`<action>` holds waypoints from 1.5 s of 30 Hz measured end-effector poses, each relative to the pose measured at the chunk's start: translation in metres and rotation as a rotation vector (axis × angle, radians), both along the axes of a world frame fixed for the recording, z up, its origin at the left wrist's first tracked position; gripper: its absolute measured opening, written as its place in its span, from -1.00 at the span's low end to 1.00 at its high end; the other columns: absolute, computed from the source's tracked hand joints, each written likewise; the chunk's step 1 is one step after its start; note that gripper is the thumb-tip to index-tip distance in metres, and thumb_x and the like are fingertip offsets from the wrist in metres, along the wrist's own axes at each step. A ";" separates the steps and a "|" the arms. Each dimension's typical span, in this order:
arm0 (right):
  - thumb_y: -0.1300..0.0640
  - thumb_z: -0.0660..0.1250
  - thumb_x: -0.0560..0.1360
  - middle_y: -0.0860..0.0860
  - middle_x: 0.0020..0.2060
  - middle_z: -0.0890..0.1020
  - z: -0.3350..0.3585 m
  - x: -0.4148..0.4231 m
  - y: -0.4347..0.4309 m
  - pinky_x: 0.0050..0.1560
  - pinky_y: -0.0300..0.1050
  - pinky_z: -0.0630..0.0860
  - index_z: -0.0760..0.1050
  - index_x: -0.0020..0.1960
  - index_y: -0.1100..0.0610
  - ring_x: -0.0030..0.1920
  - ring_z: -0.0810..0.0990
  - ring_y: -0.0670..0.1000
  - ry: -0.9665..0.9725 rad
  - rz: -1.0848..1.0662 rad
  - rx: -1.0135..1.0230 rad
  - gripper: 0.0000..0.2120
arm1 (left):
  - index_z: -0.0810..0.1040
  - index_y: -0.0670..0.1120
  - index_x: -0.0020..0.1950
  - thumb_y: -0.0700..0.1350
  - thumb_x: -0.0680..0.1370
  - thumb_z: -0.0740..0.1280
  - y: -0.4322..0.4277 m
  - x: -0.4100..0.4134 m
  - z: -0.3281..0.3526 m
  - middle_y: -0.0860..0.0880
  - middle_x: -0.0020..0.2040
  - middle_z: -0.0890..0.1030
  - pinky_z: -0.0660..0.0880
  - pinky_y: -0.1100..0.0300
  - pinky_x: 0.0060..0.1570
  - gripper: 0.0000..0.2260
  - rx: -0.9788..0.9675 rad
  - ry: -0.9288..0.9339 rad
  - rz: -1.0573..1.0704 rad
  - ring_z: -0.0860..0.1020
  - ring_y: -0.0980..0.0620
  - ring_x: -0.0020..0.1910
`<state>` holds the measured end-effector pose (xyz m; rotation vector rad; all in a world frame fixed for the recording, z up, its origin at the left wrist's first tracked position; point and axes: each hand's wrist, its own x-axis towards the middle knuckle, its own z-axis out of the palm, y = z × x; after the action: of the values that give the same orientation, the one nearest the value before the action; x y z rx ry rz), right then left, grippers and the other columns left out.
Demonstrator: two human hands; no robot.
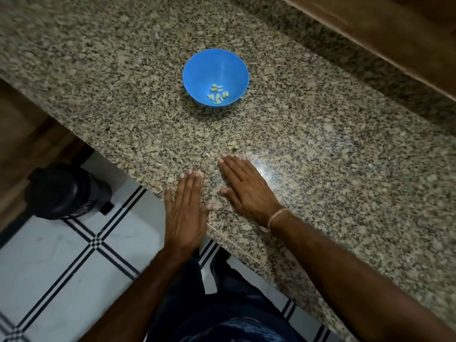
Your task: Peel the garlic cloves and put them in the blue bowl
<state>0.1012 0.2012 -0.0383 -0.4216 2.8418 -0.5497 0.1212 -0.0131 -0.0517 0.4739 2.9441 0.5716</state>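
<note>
A speckled granite countertop point(320, 156) is stretching across most of the view, carrying the blue bowl point(217, 62) near its middle. Below and left of the bowl, a white tiled floor point(61, 267) with dark lines is showing past the counter edge, and a black lidded container point(64, 191) is standing on it (its exact kind is hard to tell). Nearer the person than the bowl, both hands are lying palm down with fingers straight and relaxed, grasping nothing: the left hand point(185, 213) is resting over the counter edge, and the right hand point(246, 186) is lying flat on the granite just beside it, wearing a thin wristband point(276, 217). Peeled garlic cloves point(217, 94) are sitting in the bowl's bottom. Between the bowl and the right fingertips, small pale scraps point(233, 146) are lying on the granite.
</note>
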 end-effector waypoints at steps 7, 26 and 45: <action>-0.13 -0.03 0.74 -0.02 0.70 -0.18 0.009 0.060 0.012 0.68 0.16 -0.15 -0.23 0.71 0.02 0.69 -0.22 -0.03 -0.028 -0.160 -0.080 -0.35 | 0.02 -0.09 0.71 0.18 0.73 -0.05 -0.003 0.002 -0.001 -0.05 0.70 0.01 -0.17 -0.21 0.61 -0.40 -0.091 0.001 -0.075 -0.04 -0.06 0.69; 0.07 0.46 0.60 0.08 0.54 0.40 0.009 0.013 -0.025 0.43 0.03 0.46 0.32 0.61 0.09 0.48 0.37 0.10 0.083 -0.192 -0.184 -0.36 | 0.46 -0.14 0.48 -0.16 0.65 0.36 0.000 -0.003 0.025 -0.10 0.43 0.50 0.39 -0.12 0.35 -0.61 0.290 0.024 0.163 0.42 -0.12 0.40; 0.28 0.50 0.54 0.03 -0.20 0.76 0.046 -0.004 -0.047 -0.16 -0.19 0.65 0.69 -0.13 0.17 -0.17 0.73 -0.04 -0.275 -0.707 -0.753 -0.92 | 0.63 -0.19 0.04 0.05 0.73 0.15 0.060 -0.043 0.053 -0.13 0.01 0.69 0.55 0.06 0.15 -0.62 1.668 -0.951 0.986 0.64 -0.08 0.06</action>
<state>0.0973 0.1546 0.0079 0.5531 2.3530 -1.6575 0.0782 0.0464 0.0013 -0.9782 1.0278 2.2972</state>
